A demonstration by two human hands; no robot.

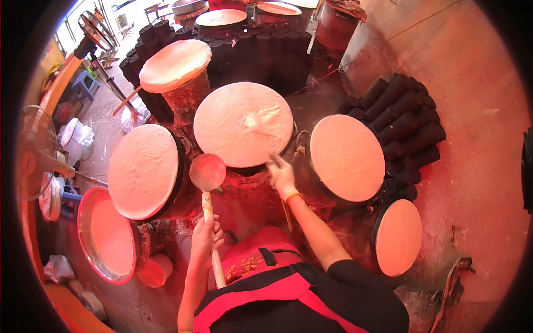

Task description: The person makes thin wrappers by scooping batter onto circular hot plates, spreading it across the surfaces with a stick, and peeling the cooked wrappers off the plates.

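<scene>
My left hand (207, 237) grips the pale handle of a ladle (207, 172), its round metal bowl raised between two steaming drums. My right hand (281, 177), blurred, is at the near edge of the middle round steaming top (225, 125). A thin wooden stick (288, 215) runs below that wrist, in line with the curled fingers. A pale sheet covers the middle top, with a rumpled, blurred patch (266, 120) right of centre. Similar pale round tops stand at the left (143, 172) and right (347, 158). A red-rimmed basin (81, 245) at left holds pale liquid.
Honeycomb coal briquettes (408, 116) are piled at right and stacked behind (262, 58). More covered drums stand at back left (177, 66) and lower right (399, 237). A pink bucket (155, 269), a standing fan (35, 158) and blue stools (85, 83) are at left.
</scene>
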